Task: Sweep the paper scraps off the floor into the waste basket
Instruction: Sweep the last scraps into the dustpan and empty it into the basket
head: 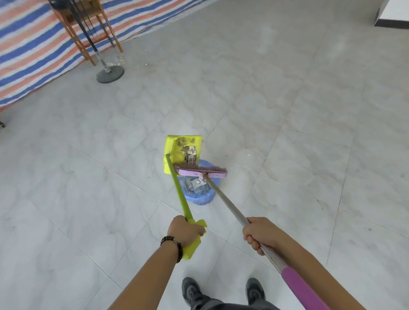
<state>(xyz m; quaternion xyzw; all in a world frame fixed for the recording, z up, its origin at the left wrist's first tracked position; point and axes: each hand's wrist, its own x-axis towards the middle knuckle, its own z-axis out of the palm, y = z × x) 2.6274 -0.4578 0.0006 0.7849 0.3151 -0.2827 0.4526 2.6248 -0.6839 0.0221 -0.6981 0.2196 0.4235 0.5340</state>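
Observation:
My left hand grips the green handle of a yellow-green dustpan, which is raised and tilted over a blue waste basket on the floor. A paper scrap lies inside the pan. More paper scraps fill the basket. My right hand grips the grey pole of a broom whose purple head lies across the lower edge of the pan, above the basket.
Grey tiled floor stretches all around. A wooden stool and a stand with a round grey base are at the back left, before a striped tarp. Small white debris lies near the stand. My shoes are below.

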